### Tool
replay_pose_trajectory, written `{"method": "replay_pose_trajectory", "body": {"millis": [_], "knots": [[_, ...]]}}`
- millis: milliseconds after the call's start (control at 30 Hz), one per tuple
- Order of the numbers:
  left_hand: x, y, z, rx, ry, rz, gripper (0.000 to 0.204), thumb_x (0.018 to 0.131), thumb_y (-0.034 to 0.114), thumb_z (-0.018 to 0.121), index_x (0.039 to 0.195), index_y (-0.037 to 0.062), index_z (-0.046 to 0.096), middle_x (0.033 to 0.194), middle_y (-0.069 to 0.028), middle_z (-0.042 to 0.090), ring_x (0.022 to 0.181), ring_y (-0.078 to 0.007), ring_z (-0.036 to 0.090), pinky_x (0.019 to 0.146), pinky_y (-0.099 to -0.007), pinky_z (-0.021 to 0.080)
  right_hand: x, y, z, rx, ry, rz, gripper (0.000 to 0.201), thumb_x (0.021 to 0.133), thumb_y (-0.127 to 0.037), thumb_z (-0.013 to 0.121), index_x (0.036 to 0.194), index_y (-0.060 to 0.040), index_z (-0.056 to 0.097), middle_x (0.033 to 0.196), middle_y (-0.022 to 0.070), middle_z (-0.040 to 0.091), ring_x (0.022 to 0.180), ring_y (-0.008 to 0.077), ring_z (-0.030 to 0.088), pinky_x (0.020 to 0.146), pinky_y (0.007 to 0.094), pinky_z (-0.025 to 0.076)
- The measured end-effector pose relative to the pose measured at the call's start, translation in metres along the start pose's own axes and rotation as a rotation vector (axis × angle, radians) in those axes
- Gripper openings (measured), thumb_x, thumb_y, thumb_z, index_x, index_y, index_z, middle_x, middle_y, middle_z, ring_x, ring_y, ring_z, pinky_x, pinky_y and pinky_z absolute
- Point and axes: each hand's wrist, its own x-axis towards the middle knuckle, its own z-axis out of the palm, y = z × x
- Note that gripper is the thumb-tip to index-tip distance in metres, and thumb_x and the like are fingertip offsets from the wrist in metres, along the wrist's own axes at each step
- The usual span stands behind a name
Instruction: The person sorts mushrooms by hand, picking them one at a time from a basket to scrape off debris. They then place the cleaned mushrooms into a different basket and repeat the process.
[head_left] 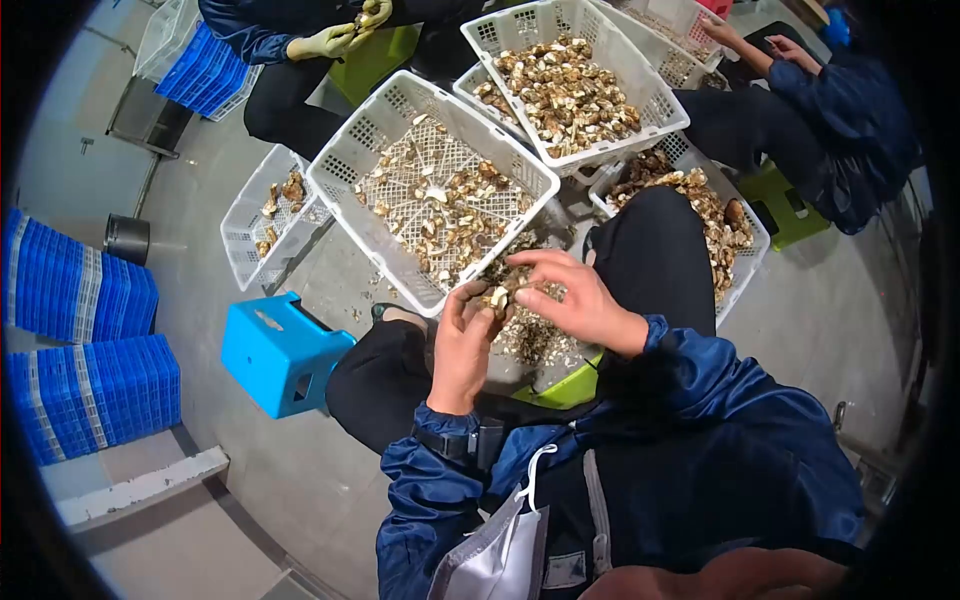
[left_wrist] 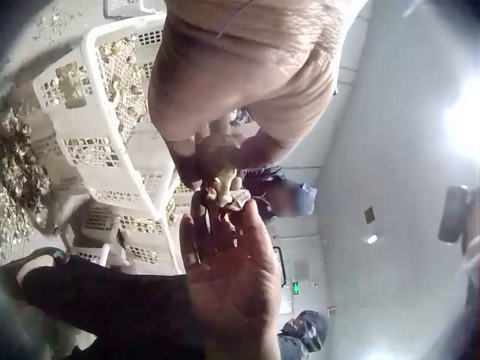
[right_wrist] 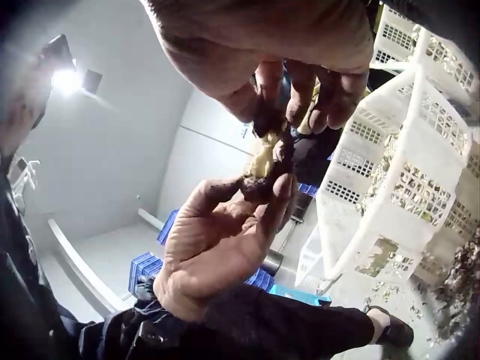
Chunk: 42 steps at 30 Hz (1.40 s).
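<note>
A small pale and brown mushroom piece (head_left: 497, 298) is held between both hands, in front of the near corner of a white crate (head_left: 545, 190). The left hand (head_left: 464, 345) pinches it between thumb and fingers. From the other side, the fingertips of the right hand (head_left: 585, 305) grip at the piece. In the left wrist view the pale piece (left_wrist: 223, 187) shows between the left hand (left_wrist: 247, 82) above and the right hand (left_wrist: 236, 289) below. The right wrist view shows the piece (right_wrist: 262, 156) with dark-stained fingertips of both hands around it.
More white crates (head_left: 665, 132) of brown and pale pieces stand behind and to the right. A pile of scraps (head_left: 535, 340) lies on the floor beyond the knees. A blue stool (head_left: 285, 355) and blue crate stacks (head_left: 95, 395) are at left. Two other people sit opposite.
</note>
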Motion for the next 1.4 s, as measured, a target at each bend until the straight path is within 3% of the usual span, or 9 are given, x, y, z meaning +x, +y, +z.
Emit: {"method": "replay_pose_trajectory", "body": {"millis": [100,333,533,600,833,967,1033,1133,1400], "knots": [[0.000,0.001,0.002,-0.003,-0.003,-0.012,0.035,0.098,0.005,0.059,0.131,-0.0005,0.049,0.119,-0.0137,0.062,0.107,-0.0213,0.065,0.095,-0.0372,0.054,0.000,-0.007,-0.002,-0.205,-0.058,-0.139,0.015,0.090,-0.014,0.071,0.086,-0.0012,0.063,0.119,0.0143,0.069,0.108,0.0352,0.065,0.093,0.0419,0.051],[0.001,0.001,-0.006,-0.196,-0.063,-0.155,0.032,0.103,0.012,0.049,0.132,-0.0031,0.049,0.124,-0.0168,0.060,0.109,-0.0265,0.065,0.095,-0.0383,0.057,0.000,0.001,0.005,-0.252,0.058,-0.041,0.015,0.090,-0.011,0.066,0.103,-0.0022,0.066,0.101,0.0137,0.071,0.090,0.0340,0.068,0.079,0.0404,0.054],[0.006,-0.003,-0.025,-0.501,-0.027,-0.204,0.037,0.110,0.024,0.043,0.136,-0.0009,0.051,0.129,-0.0143,0.064,0.113,-0.0323,0.066,0.092,-0.0376,0.060,-0.013,0.016,-0.005,-0.477,-0.199,0.011,0.023,0.092,-0.023,0.068,0.091,-0.0004,0.064,0.122,0.0161,0.068,0.116,0.0369,0.059,0.094,0.0442,0.051],[0.006,-0.003,-0.023,-0.576,-0.015,-0.198,0.041,0.110,0.026,0.043,0.133,-0.0069,0.053,0.125,-0.0289,0.063,0.102,-0.0350,0.072,0.084,-0.0325,0.065,-0.014,0.014,-0.007,-0.463,-0.300,0.044,0.024,0.092,-0.023,0.068,0.088,0.0000,0.064,0.124,0.0160,0.067,0.117,0.0368,0.059,0.095,0.0435,0.051],[0.019,-0.010,-0.017,-0.130,0.088,-0.209,0.032,0.105,0.010,0.050,0.135,-0.0005,0.053,0.131,-0.0113,0.061,0.122,-0.0271,0.059,0.111,-0.0446,0.049,-0.031,0.031,-0.004,-0.507,-0.401,0.054,0.014,0.089,-0.016,0.060,0.093,-0.0031,0.064,0.081,0.0179,0.067,0.077,0.0402,0.067,0.068,0.0521,0.053],[0.063,0.000,0.015,-0.105,0.007,-0.223,0.055,0.103,0.002,0.046,0.152,-0.0075,0.025,0.148,-0.0242,0.044,0.135,-0.0397,0.048,0.116,-0.0474,0.044,-0.036,0.011,-0.005,-0.472,-0.469,0.026,0.015,0.090,-0.014,0.056,0.093,-0.0027,0.065,0.074,0.0178,0.066,0.068,0.0386,0.067,0.060,0.0506,0.052],[0.080,0.027,0.062,-0.116,-0.142,-0.080,0.079,0.103,0.009,0.055,0.162,0.0112,0.003,0.159,-0.0248,0.029,0.140,-0.0411,0.043,0.118,-0.0486,0.040,-0.038,0.007,-0.009,-0.391,-0.436,-0.003,0.016,0.092,-0.015,0.055,0.092,-0.0026,0.065,0.076,0.0182,0.066,0.071,0.0386,0.068,0.061,0.0499,0.052],[0.106,0.068,0.095,0.007,-0.279,0.060,0.079,0.101,0.019,0.060,0.162,0.0121,0.010,0.161,-0.0242,0.028,0.141,-0.0416,0.043,0.115,-0.0510,0.043,-0.043,0.009,-0.010,-0.361,-0.510,0.046,0.017,0.095,-0.017,0.053,0.092,-0.0034,0.064,0.080,0.0184,0.066,0.077,0.0394,0.067,0.067,0.0501,0.052],[0.195,0.070,-0.098,0.619,0.199,-0.185,0.051,0.102,0.011,0.054,0.149,-0.0017,0.039,0.142,-0.0179,0.052,0.126,-0.0300,0.056,0.109,-0.0424,0.047,-0.035,-0.002,-0.042,-0.346,-0.621,0.029,0.015,0.085,-0.019,0.060,0.094,-0.0084,0.055,0.087,0.0090,0.059,0.087,0.0261,0.065,0.070,0.0385,0.052]]}}
